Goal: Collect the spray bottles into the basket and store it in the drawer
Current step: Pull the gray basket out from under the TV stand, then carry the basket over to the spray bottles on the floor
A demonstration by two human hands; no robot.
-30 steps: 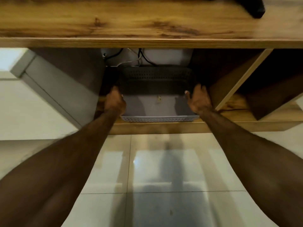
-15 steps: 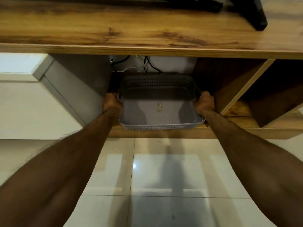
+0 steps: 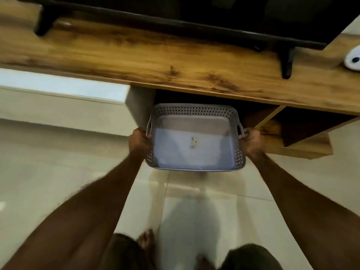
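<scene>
A long wooden cabinet (image 3: 175, 61) with a dark-grained top is running across the upper part of the view, standing on a floor (image 3: 48, 172) of pale glossy tiles that are reflecting soft light. A television (image 3: 194, 14) is sitting on the cabinet top on two black feet, and a small white round device (image 3: 353, 60) is resting at the far right end of the top. Beneath the top an open compartment (image 3: 251, 117) is showing dark inside, with a slanted wooden divider (image 3: 269, 118) to its right. A white low unit (image 3: 64, 94) is standing against the cabinet's left side. The person's bare feet and knees are showing at the bottom edge.

The grey perforated basket (image 3: 194, 110) is hanging in front of the compartment, its rear end just under the cabinet top and its front end out over the floor. It is holding only a small scrap (image 3: 193, 142) on its bottom. The left hand (image 3: 139, 141) is gripping the basket's left handle with curled fingers, and the right hand (image 3: 252, 140) is gripping the right handle the same way.

Compared with half a second ago, the basket is now sitting much further out of the compartment and off the shelf board, and the view is looking down from higher up, so the television and the cabinet top are showing far more.
</scene>
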